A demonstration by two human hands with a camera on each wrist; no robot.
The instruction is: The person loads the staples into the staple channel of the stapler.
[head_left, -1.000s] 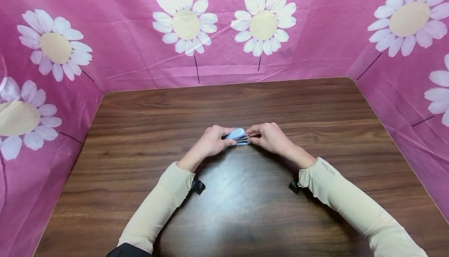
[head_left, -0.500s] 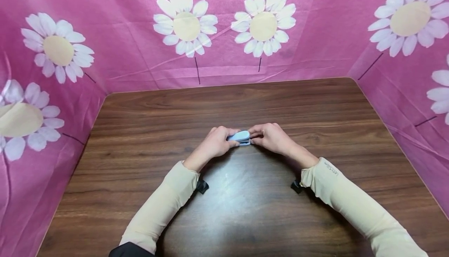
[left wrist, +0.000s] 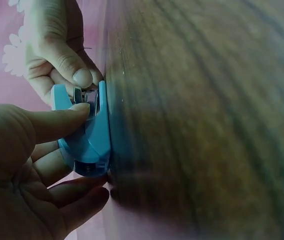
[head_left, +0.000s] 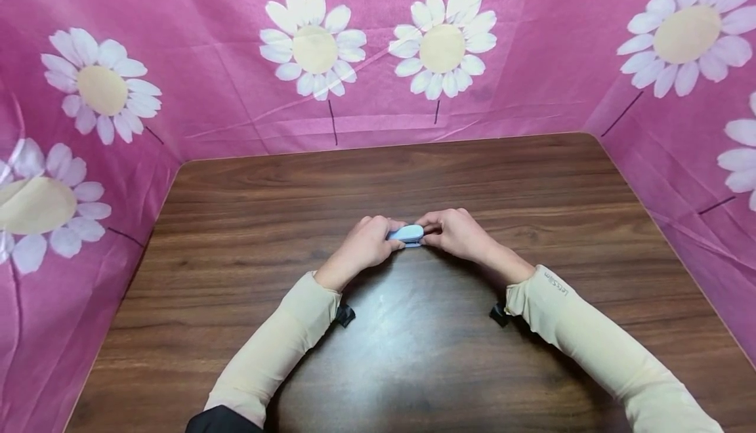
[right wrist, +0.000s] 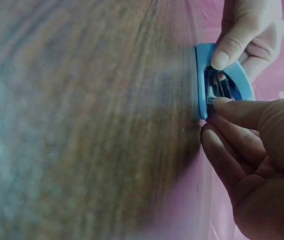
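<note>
A small light-blue stapler [head_left: 409, 232] stands on its base on the wooden table, between both hands. Its rear end is gripped by my left hand [head_left: 367, 241], with the thumb on the near side and fingers on the far side. At the front end, my right hand [head_left: 457, 233] pinches the stapler. The right wrist view shows the right thumb touching the metal staple channel [right wrist: 216, 82], which sits between the stapler's blue top and base. In the left wrist view the blue body [left wrist: 94, 140] shows from its rear, with a gap between top and base.
The brown wooden table [head_left: 378, 354] spreads around the hands. Pink cloth [head_left: 378, 118] with printed white daisies rises along its back, left and right edges. Black wrist mounts [head_left: 345, 315] hang below both cream sleeves [head_left: 277, 348].
The stapler's top has swung down towards its base, hiding most of the metal channel from above. My left hand and the stapler have shifted slightly right; the right hand has barely moved.
</note>
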